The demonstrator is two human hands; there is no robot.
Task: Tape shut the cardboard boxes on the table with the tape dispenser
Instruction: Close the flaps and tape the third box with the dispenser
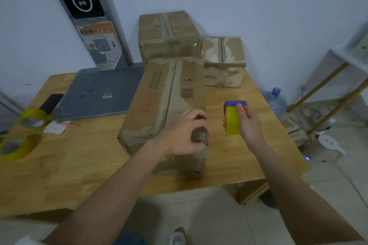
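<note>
Boxes (223,61) x2 behind, tape rolls (32,118) x2 left, phone (51,103) nr rolls

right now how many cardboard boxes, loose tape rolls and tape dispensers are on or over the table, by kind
cardboard boxes: 3, the near box, the back box, the small box
loose tape rolls: 2, one behind the other, at the table's left edge
tape dispenser: 1, held in the right hand
total: 6
</note>
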